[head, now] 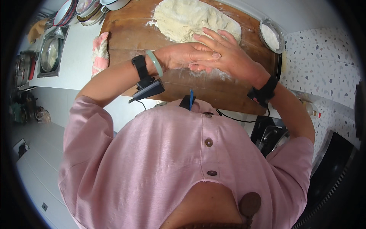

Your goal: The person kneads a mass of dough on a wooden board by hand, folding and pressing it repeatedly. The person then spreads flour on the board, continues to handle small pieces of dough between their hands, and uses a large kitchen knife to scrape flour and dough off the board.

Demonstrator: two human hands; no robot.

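My left hand [187, 55] and my right hand [226, 54] touch each other over a wooden board [128, 37], the left partly beneath the right. The right hand's fingers spread over the near edge of a large, floury slab of dough [194, 17]; whether they touch it cannot be told. No tool shows in either hand. The left fingers are mostly hidden behind the right palm, though the thumb lies across it. Loose flour [223, 75] marks the board just below the hands. A bowl of flour [270, 37] stands at the board's right edge.
A pink and white cloth [100, 54] lies along the board's left edge. Stacked bowls [88, 8] and an enamel pot [114, 3] stand at the upper left, above a sink [51, 53]. A speckled wall [317, 57] rises at the right. A black cable [243, 120] hangs near my body.
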